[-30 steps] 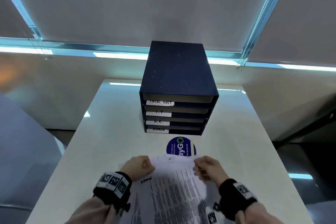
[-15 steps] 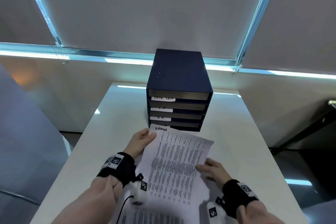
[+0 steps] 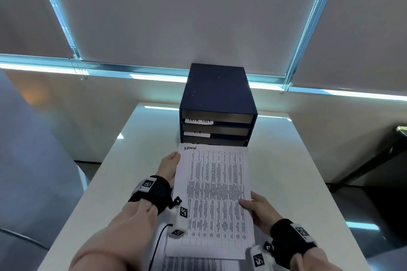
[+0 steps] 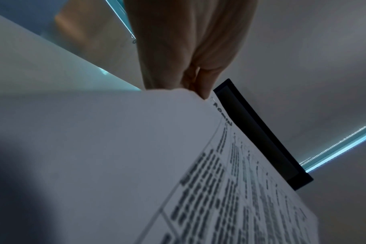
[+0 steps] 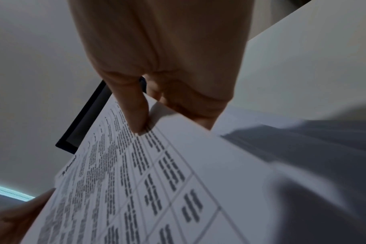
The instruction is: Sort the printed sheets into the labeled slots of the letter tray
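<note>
Both hands are holding up one printed sheet [image 3: 217, 200] over the white table [image 3: 286, 171]. The sheet has a grid of small print and the word ADMIN written by hand at its top left corner. The left hand [image 3: 168, 166] is gripping the sheet's left edge near the top; its fingers [image 4: 201, 82] are curled around the paper's edge. The right hand [image 3: 258, 210] is pinching the right edge lower down, with the thumb [image 5: 134, 112] pressing on the printed side and the other fingers under the sheet. The sheet's top edge is covering the bottom of the dark blue letter tray [image 3: 217, 92], which is standing at the far end of the table. The tray's top labels are reading TASK LIST and I.T. More printed sheets [image 3: 193, 264] are lying flat on the table under the held one.
</note>
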The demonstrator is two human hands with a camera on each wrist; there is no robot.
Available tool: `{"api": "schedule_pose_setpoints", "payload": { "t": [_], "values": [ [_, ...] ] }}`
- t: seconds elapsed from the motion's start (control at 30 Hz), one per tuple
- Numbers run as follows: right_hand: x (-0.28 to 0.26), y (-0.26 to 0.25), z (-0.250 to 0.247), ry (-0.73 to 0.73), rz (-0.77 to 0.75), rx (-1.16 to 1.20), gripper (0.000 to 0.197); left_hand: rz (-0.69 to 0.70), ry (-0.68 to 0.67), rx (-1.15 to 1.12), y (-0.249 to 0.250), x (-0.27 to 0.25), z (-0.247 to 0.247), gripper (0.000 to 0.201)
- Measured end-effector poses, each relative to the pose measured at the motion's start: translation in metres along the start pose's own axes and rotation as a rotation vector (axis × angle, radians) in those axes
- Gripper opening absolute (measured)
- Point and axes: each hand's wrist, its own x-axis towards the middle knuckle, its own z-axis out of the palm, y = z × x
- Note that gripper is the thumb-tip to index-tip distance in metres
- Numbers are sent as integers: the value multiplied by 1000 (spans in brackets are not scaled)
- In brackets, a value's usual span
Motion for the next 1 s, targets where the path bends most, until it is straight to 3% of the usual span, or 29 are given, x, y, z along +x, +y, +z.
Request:
{"api": "schedule_pose_setpoints", "payload": {
  "t": [0.2,0.27,0.47,0.6,0.67,0.77,0.9,1.0],
  "values": [
    [6,15,1,81,10,-31,22,-5,113,76,-14,23,-12,25],
    [7,22,1,117,-11,-60,22,-63,143,125,-26,35,-15,32],
    [30,12,-13,272,147,-120,38,-244,-13,218,-30,8,1,43],
    [65,-1,-29,311,186,-237,35,-352,-56,124,-46,32,-12,14],
    [86,-7,-37,313,186,-294,35,-385,-33,115,-51,47,-17,24],
    [117,-20,-40,342,184,-307,24,-360,-108,120,-51,62,-18,14],
    [147,-35,-26,380,141,-276,28,-357,-168,162,-51,78,-7,31],
    [159,-40,-17,368,98,-219,29,-224,-107,385,-56,94,-5,44]
  ]
}}
